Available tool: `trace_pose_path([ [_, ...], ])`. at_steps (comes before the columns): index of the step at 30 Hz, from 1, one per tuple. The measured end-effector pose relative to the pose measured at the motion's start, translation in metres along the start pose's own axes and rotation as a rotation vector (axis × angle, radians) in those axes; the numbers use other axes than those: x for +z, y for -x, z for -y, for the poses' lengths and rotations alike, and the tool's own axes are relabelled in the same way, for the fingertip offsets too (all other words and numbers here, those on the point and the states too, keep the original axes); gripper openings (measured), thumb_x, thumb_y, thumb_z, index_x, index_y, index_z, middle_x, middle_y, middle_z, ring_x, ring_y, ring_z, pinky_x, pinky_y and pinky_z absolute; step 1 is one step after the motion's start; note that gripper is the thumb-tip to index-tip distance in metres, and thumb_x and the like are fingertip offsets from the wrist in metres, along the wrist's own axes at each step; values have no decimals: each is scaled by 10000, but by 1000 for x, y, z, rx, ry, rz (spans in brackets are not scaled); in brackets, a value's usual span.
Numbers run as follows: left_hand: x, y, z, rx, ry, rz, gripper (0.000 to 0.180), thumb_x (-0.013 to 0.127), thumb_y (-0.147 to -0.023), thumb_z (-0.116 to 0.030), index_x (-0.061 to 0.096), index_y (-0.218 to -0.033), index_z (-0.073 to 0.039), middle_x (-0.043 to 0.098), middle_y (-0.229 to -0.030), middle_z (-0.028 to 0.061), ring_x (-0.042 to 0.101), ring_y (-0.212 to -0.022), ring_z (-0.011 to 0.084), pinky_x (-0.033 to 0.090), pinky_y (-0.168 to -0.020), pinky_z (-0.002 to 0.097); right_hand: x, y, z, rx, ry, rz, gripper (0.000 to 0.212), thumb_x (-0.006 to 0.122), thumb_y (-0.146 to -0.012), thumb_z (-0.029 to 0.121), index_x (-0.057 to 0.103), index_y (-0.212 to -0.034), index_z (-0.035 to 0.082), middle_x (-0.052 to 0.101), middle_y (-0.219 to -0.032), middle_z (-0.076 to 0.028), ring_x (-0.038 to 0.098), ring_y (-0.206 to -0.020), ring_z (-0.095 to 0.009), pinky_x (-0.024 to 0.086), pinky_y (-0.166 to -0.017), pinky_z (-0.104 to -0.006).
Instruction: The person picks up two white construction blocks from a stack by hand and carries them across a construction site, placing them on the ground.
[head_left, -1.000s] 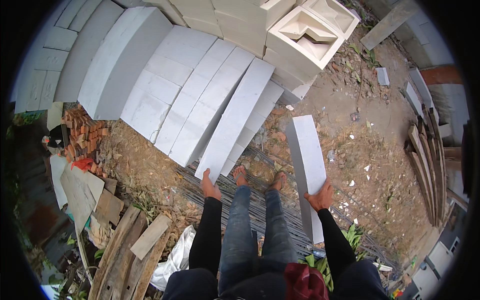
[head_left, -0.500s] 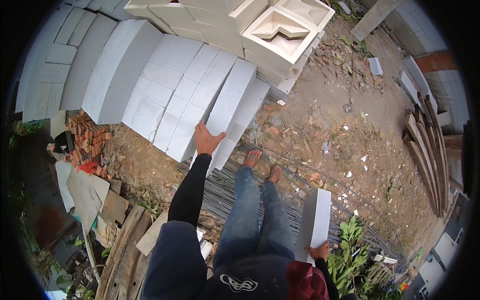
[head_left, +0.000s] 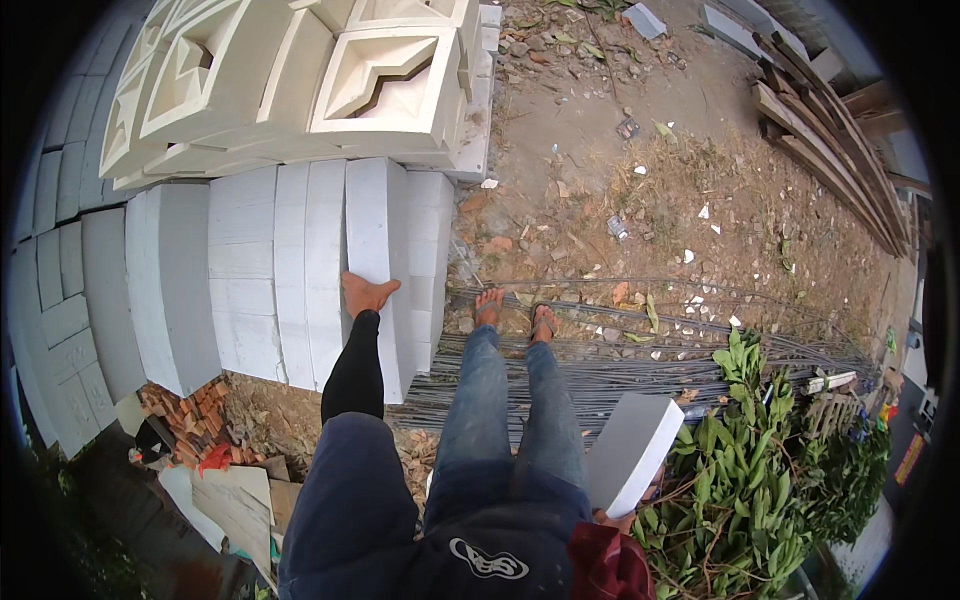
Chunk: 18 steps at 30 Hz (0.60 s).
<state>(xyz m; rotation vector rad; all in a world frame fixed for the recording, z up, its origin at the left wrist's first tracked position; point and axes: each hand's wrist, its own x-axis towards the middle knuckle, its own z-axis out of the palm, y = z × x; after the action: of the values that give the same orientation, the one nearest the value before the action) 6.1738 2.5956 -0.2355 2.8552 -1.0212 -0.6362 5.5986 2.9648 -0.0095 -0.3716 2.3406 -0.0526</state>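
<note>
My left hand (head_left: pixel 367 293) grips the outermost upright white lightweight block (head_left: pixel 378 225) of a stacked row. Its thumb lies across the block's face, and its fingertips go into the narrow gap along the block's left edge. Lower right, beside my leg, another white block (head_left: pixel 632 450) is tilted in my right hand (head_left: pixel 615 520). That hand is largely hidden below the block; only a bit of the fingers shows at its lower end. More white blocks (head_left: pixel 240 255) stand packed tightly to the left of my left hand.
Cream ventilation blocks (head_left: pixel 390 80) are piled beyond the row. Steel bars (head_left: pixel 490 385) lie across the ground around my feet. Cut leafy branches (head_left: pixel 735 470) are at right, with wooden planks (head_left: pixel 825 150) farther off. Bricks (head_left: pixel 190 420) and sheet scraps (head_left: pixel 235 500) lie at lower left.
The view has turned, so the stack now stands more upright in it. My left hand keeps its hold on the row's outer block. The block in my right hand has tilted over.
</note>
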Motion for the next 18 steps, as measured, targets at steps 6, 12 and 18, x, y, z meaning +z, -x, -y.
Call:
trace_pose_path([
  [6, -5, 27, 12, 22, 0, 99, 938, 840, -458, -387, 352, -1106, 85, 470, -1132, 251, 478, -1084, 384, 439, -904, 414, 39, -5, 13, 150, -251, 184, 768, 757, -564, 175, 380, -1204, -20, 564, -1083, -158, 565, -960, -274, 461, -835, -373],
  [12, -7, 78, 46, 275, -20, 214, 972, 842, -457, -424, 364, -1091, 137, 456, -1108, 272, 467, -1062, 392, 409, -899, 411, 45, 8, 25, 121, -368, 206, 702, 742, -602, 127, 392, -1194, -13, 565, -1085, -140, 564, -962, -259, 453, -850, -363],
  [18, -25, 127, 36, 349, -103, 308, 969, 844, -440, -452, 390, -1050, 148, 460, -1071, 256, 478, -1015, 374, 408, -864, 416, 56, -19, 34, 195, -74, -11, 980, 812, -528, 359, 302, -1248, -70, 498, -1183, -231, 501, -1100, -359, 433, -911, -401],
])
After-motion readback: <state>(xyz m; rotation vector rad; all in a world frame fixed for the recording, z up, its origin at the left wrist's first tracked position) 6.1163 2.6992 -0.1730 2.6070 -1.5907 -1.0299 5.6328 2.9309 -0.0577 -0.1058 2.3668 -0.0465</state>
